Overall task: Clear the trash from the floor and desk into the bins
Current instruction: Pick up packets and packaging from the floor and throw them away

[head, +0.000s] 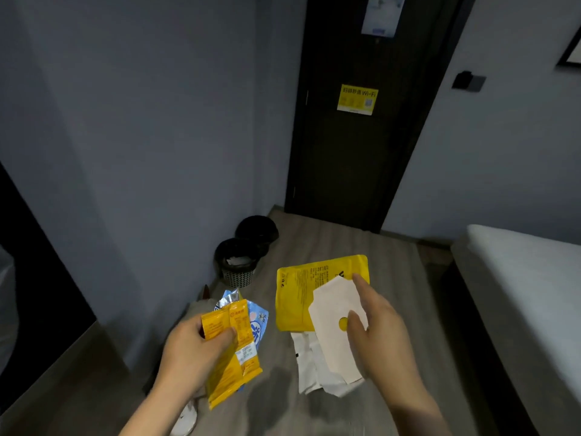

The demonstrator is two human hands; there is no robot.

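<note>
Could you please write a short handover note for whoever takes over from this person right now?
Left hand: grips orange sachets and a blue wrapper.
Right hand: holds a yellow pouch and white papers.
Bins: two stand by the wall ahead. The near bin has white trash inside; the far bin is too dark to tell.
Done: this trash is in hand.
Left: carry it to the bins and drop it in. The desk is out of view, so check it.
</note>
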